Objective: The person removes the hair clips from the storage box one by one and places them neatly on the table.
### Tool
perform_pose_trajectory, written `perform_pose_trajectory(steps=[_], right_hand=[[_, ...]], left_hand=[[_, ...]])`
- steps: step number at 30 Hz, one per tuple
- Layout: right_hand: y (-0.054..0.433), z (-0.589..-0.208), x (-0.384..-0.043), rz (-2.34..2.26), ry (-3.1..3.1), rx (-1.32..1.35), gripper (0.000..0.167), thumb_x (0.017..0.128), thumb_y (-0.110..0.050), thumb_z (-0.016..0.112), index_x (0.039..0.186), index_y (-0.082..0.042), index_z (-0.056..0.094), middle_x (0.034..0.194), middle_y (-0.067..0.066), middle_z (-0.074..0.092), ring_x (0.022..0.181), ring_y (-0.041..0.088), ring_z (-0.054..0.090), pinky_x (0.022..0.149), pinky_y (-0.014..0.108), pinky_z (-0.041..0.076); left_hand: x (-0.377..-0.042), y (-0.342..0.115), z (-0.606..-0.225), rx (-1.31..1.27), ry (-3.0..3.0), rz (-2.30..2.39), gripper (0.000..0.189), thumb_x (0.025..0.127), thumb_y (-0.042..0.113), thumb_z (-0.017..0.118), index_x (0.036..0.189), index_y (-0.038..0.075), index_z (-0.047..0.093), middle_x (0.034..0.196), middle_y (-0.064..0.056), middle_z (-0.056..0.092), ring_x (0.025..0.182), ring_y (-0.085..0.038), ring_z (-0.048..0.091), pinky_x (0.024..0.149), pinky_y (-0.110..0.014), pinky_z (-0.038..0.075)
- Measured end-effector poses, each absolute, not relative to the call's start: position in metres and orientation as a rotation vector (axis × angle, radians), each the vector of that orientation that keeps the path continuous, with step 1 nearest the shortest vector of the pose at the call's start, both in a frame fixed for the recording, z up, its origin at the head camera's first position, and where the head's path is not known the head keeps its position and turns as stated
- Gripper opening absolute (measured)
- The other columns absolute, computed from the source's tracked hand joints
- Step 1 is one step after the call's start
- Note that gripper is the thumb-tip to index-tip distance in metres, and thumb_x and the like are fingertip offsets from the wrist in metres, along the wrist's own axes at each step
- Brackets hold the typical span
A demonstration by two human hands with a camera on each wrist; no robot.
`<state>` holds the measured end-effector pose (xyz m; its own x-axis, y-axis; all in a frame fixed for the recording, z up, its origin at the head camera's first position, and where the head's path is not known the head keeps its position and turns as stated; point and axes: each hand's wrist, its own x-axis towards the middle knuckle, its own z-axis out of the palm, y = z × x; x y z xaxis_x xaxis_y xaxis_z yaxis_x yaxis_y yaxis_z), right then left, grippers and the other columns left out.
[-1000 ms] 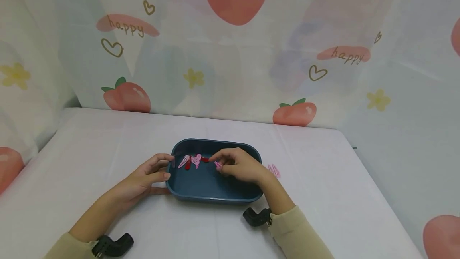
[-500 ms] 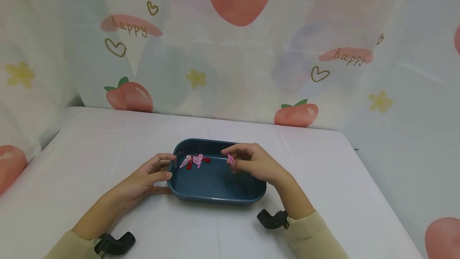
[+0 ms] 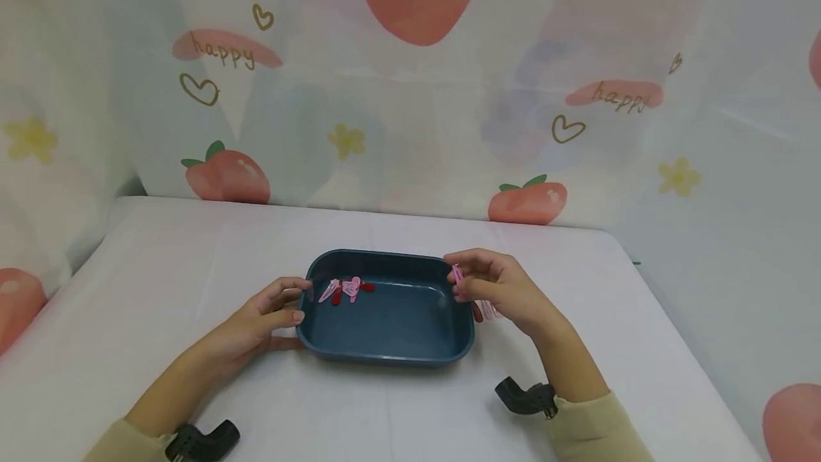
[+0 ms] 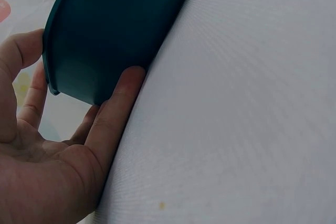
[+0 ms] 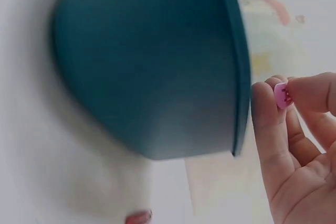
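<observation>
One blue tray (image 3: 385,319) stands on a white-covered bench (image 3: 160,255). At its left end the left hand (image 3: 266,312) has its fingers apart, touching the rim and the outer wall; this probably steadies the tray, which nothing else visible keeps from sliding. The right hand (image 3: 500,287) is at the tray's far right corner, its grip clamped, thumb against forefinger, on a pink hair clip (image 3: 457,274); the fingertip hold appears suited to so small a piece. Whether that clip is over the inside of the tray or just outside the rim cannot be told. Count: one tray; one clip in hand. Inside the tray, toward the far left, lie at least two pink clips (image 3: 350,289) and two red clips (image 3: 368,286), bunched so closely that an exact number is not certified. On the bench just beside the tray's right end lie one red clip (image 3: 477,311) and what look like two pale pink clips (image 3: 490,310), partly covered by the right hand. Black wrist cameras (image 3: 204,440): two, one at each cuff.
</observation>
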<state>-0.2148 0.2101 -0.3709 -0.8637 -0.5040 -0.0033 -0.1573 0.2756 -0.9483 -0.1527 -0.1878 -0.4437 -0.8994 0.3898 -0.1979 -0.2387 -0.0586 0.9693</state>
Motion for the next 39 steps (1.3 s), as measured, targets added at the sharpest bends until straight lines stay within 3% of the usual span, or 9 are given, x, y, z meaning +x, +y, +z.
perform_pose_trajectory(steps=[20,30,39], right_hand=[[0.246,-0.364,-0.226,-1.68,2.346,-0.55,0.038,0.097,-0.004,0.061,0.134,-0.002,0.057,0.109,0.016,0.061,0.095,0.024,0.07,0.084,0.034,0.06],[0.254,-0.368,-0.229,-1.669,2.371,-0.509,0.037,0.097,-0.004,0.06,0.134,0.0,0.056,0.111,0.024,0.059,0.092,0.02,0.07,0.083,0.032,0.06],[0.26,-0.374,-0.233,-1.626,2.428,-0.413,0.036,0.097,-0.004,0.059,0.133,-0.001,0.056,0.116,0.033,0.055,0.097,0.031,0.069,0.083,0.029,0.06]], left_hand=[[-0.151,-0.19,-0.445,0.197,1.793,2.022,0.05,0.1,0.012,0.058,0.146,0.013,0.037,0.157,-0.022,0.024,0.141,-0.045,0.028,0.096,-0.058,0.051],[-0.151,-0.188,-0.445,0.195,1.8,2.017,0.05,0.101,0.012,0.058,0.146,0.013,0.037,0.157,-0.022,0.025,0.139,-0.043,0.031,0.096,-0.058,0.052],[-0.15,-0.187,-0.443,0.188,1.81,2.011,0.05,0.101,0.012,0.058,0.146,0.013,0.037,0.158,-0.022,0.024,0.142,-0.047,0.028,0.096,-0.058,0.052]])
